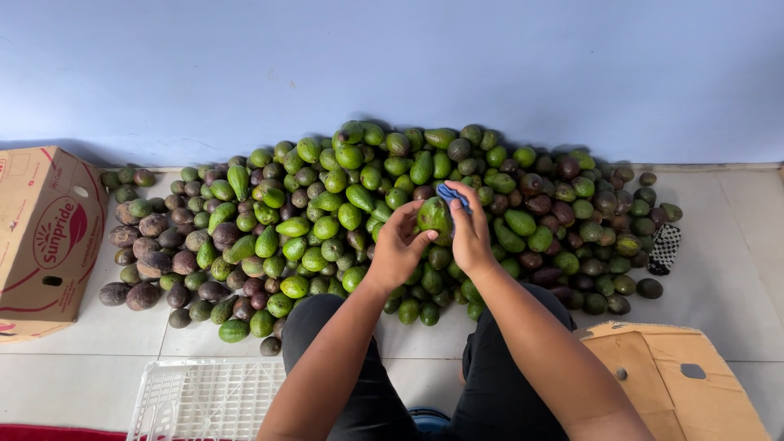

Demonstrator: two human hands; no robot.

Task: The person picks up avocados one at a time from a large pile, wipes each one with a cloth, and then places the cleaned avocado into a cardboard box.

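Together, left hand (398,249) and right hand (472,233) grip one avocado (434,216), seemingly with a blue cloth (452,194).

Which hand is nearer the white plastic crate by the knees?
Left. The left hand holds an avocado over the pile, up and right of the white plastic crate. The right hand, with a blue cloth, is farther right.

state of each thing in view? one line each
Left hand: grip on the avocado.
Right hand: grip on the blue cloth, pressed to the avocado.
Avocado: green, lifted above the pile.
Blue cloth: bunched.
Pile: heaped loose on the floor.
Left box: on its side.
Right box: flap open.
Crate: white.
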